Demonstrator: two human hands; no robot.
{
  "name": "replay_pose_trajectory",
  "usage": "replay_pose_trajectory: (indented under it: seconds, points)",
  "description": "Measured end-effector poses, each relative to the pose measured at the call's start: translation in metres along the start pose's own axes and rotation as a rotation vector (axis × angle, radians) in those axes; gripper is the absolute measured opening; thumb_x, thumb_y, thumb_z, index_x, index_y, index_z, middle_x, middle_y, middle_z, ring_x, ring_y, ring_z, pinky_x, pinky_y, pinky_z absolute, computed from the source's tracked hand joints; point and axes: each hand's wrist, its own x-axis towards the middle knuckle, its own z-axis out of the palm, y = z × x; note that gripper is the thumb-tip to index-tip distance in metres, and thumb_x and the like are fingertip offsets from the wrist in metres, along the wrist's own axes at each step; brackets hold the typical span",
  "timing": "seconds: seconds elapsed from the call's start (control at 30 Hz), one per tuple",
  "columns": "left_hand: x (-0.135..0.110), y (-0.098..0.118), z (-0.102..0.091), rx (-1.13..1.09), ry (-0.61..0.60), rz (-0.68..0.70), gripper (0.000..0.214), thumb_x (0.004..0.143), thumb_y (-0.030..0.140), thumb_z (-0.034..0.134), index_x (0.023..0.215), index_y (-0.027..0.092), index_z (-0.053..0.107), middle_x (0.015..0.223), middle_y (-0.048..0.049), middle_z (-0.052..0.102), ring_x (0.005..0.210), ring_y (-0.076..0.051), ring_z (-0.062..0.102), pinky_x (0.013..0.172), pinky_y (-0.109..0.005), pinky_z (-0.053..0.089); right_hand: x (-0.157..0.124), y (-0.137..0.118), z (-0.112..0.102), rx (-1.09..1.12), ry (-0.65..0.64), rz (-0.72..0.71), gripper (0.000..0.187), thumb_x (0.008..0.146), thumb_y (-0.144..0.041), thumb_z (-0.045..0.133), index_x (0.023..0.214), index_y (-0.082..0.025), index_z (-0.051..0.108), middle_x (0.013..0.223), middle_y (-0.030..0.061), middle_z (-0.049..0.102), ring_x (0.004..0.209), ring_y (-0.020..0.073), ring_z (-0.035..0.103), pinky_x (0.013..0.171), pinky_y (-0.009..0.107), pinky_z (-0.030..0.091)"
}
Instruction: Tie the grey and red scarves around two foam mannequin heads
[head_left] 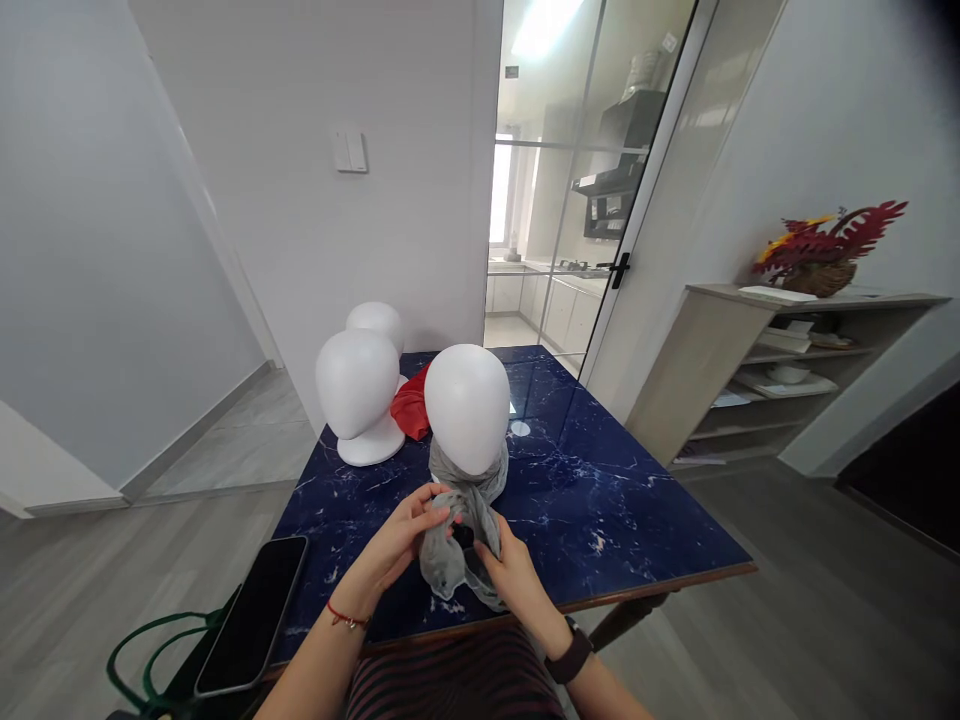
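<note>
Three white heads point(466, 405) stand on blue marble table point(622, 480).

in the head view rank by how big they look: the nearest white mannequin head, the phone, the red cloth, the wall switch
1. Nearest white mannequin head, though nearness to the camera inflates it.
2. Phone, close behind and likewise near.
3. Red cloth, partly hidden behind the heads, so unsure.
4. Wall switch, clearly smallest but farthest away.

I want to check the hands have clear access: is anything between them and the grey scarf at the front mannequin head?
Nothing visible does. The left hand and right hand both already grip the grey scarf, which is wrapped around the neck of the front mannequin head.
</note>
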Motion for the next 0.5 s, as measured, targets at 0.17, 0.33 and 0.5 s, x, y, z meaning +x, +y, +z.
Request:
replay_pose_trajectory:
  seconds: [0.17,0.33,0.5]
  points:
    - [0.011,-0.013,0.008,-0.256,-0.089,-0.009,0.039,0.069,0.017,0.056,0.108,0.012,0.058,0.108,-0.0106,0.064,0.094,-0.02,0.061,0.084,-0.03,0.046,-0.008,-0.005,0.012,-0.079,0.052,-0.01,0.072,0.072,-0.024,0.062,0.138,-0.023,0.033,0.125,0.011,0.057,0.109,0.0275,0.057,0.089,0.038,0.044]
    - [0.019,-0.029,0.019,-0.19,-0.14,-0.01,0.055,0.061,0.006,0.06,0.114,0.017,0.054,0.104,-0.0067,0.064,0.081,-0.013,0.062,0.071,-0.021,0.047,0.005,0.002,0.019,-0.006,0.088,0.026,0.056,0.077,-0.03,0.058,0.13,-0.018,0.043,0.112,0.0129,0.064,0.096,0.0258,0.061,0.088,0.037,0.046]
    - [0.024,-0.035,0.023,0.053,-0.03,0.136,0.048,0.07,0.019,0.066,0.114,0.017,0.049,0.087,-0.0039,0.064,0.07,-0.012,0.06,0.065,-0.021,0.045,0.025,0.011,0.025,0.074,0.064,0.013,0.02,0.074,-0.029,0.057,0.091,-0.021,0.063,0.093,0.0095,0.067,0.084,0.0249,0.061,0.084,0.038,0.047]
